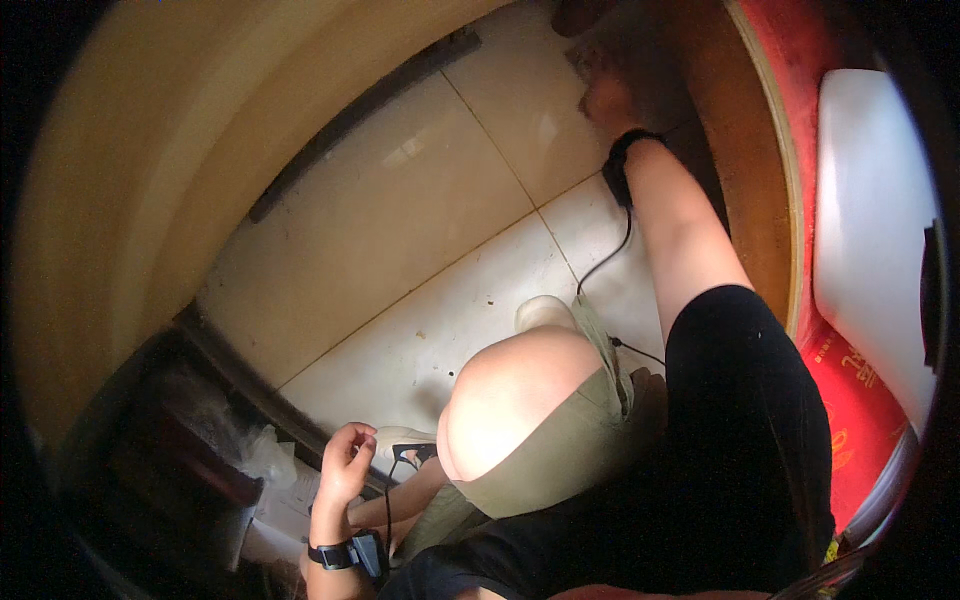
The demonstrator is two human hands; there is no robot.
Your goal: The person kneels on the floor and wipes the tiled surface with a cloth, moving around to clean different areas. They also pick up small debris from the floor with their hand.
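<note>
My left hand (349, 459) is raised at the lower left, its fingers loosely curled with a gap to the thumb and nothing seen in them. A black strap with a grey device (367, 553) circles that wrist. My right arm stretches to the top right, where my right hand (607, 101) lies in shadow low over the tiled floor (390, 225). Its fingers are blurred, and whether they hold anything cannot be told. Near them is a dark rounded thing (577, 16), too dim to name. A black wristband (619, 165) on the right wrist has a thin black cable (619, 247).
A curved-looking tan panel (150, 150) fills the upper left. On the right are a wooden edge (765, 180), a red surface with gold writing (847, 420) and a white object (862, 202). Crumpled clear plastic (274, 457) lies lower left. My bent knee (517, 390) and shoes are below.
</note>
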